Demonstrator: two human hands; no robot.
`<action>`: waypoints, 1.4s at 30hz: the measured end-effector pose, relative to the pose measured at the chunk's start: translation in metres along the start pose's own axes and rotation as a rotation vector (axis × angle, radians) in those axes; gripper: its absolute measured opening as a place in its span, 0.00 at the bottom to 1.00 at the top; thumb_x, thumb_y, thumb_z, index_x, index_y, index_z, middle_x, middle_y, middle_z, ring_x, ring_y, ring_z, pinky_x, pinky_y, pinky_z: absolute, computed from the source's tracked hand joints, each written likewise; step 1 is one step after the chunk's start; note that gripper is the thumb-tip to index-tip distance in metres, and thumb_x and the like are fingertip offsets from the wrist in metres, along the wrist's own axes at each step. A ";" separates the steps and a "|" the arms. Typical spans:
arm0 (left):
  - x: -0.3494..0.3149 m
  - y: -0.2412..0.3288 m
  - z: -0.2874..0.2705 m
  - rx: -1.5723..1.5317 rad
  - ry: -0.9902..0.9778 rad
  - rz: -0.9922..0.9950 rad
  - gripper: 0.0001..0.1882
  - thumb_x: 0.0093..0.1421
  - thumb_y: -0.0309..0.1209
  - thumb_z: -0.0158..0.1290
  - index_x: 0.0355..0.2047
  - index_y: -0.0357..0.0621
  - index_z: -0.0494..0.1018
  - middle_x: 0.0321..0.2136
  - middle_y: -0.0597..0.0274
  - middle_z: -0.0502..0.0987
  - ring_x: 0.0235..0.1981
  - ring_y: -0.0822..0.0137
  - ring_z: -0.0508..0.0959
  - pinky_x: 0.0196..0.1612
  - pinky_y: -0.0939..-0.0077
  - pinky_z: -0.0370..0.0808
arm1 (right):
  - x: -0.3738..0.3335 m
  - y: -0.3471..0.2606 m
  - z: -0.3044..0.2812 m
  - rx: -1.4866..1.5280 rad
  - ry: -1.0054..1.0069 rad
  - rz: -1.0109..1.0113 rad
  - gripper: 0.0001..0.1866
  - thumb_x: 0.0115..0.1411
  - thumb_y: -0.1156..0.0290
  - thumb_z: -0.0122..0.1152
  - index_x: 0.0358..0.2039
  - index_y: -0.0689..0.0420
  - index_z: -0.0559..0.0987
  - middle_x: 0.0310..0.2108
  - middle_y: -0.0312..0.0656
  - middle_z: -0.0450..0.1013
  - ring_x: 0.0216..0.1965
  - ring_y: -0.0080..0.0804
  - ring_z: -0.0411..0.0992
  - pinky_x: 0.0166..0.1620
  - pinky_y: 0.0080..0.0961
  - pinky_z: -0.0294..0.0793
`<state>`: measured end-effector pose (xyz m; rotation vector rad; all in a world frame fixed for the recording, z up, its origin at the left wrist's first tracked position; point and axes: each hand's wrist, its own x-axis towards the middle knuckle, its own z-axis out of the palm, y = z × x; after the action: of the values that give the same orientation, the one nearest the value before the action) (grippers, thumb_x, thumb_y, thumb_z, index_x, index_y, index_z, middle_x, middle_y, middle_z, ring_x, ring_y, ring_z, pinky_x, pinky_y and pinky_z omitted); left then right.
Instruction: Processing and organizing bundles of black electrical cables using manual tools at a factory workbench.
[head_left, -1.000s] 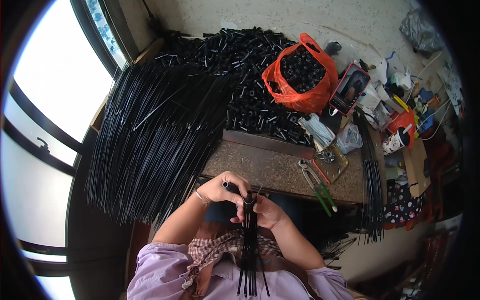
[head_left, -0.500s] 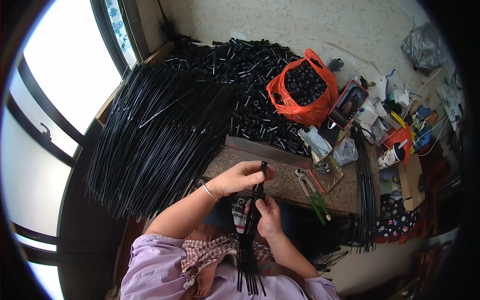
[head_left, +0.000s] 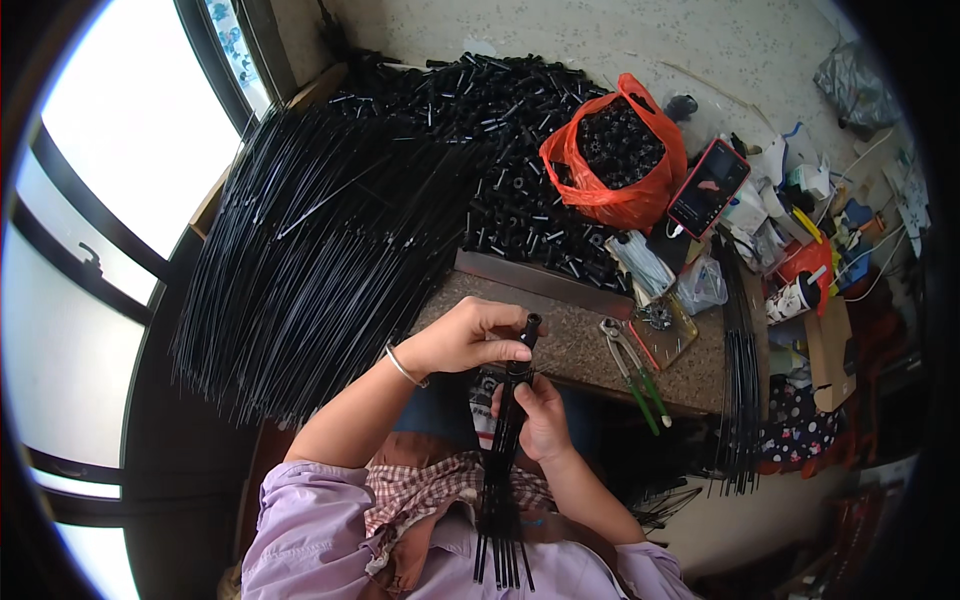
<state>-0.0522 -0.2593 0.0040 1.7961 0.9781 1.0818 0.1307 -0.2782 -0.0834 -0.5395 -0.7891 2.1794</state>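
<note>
Over my lap, a bundle of black umbrella ribs (head_left: 501,480) hangs down, its thin rods fanning out at the lower ends. A short black plastic tube (head_left: 530,328) tops it, open end up. My left hand (head_left: 476,335) is closed around this tube, thumb across its front. Just below, my right hand (head_left: 543,418) pinches the upper part of the bundle between thumb and fingers. Both hands are near the table's front edge. The joint between tube and ribs is partly covered by my fingers.
A large sheaf of black rods (head_left: 300,270) fills the table's left, with heaped black tubes (head_left: 520,200) behind a metal strip (head_left: 540,284). Rightward are a red bag (head_left: 640,205) of black parts, a phone (head_left: 709,188), green-handled pincers (head_left: 635,375) and more rods (head_left: 740,400).
My left hand has shifted slightly, and the tube's open end now tips more into view. The right hand stays on the bundle. The whole view has moved a little.
</note>
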 end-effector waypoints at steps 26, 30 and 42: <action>-0.040 0.003 0.054 0.154 0.368 0.025 0.20 0.45 0.31 0.62 0.38 0.36 0.71 0.31 0.59 0.72 0.35 0.62 0.71 0.41 0.68 0.68 | -0.003 0.003 -0.015 -0.146 0.072 -0.085 0.15 0.55 0.65 0.59 0.40 0.56 0.70 0.30 0.39 0.71 0.28 0.31 0.72 0.31 0.27 0.72; -0.046 0.002 0.048 0.031 0.302 -0.081 0.18 0.45 0.28 0.62 0.37 0.36 0.72 0.30 0.58 0.73 0.35 0.65 0.72 0.37 0.70 0.70 | -0.007 -0.004 0.002 -0.054 -0.019 -0.056 0.12 0.55 0.65 0.59 0.36 0.56 0.71 0.30 0.39 0.72 0.28 0.29 0.71 0.33 0.25 0.72; -0.053 -0.021 0.057 -0.456 0.304 0.092 0.10 0.48 0.25 0.60 0.32 0.38 0.76 0.28 0.59 0.74 0.35 0.63 0.75 0.49 0.62 0.69 | -0.012 -0.008 -0.008 -0.009 -0.302 -0.024 0.19 0.56 0.60 0.57 0.43 0.58 0.69 0.28 0.40 0.68 0.29 0.30 0.68 0.31 0.28 0.69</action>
<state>-0.0217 -0.3130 -0.0482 1.3385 0.7453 1.5290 0.1472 -0.2797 -0.0822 -0.2045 -0.9590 2.2646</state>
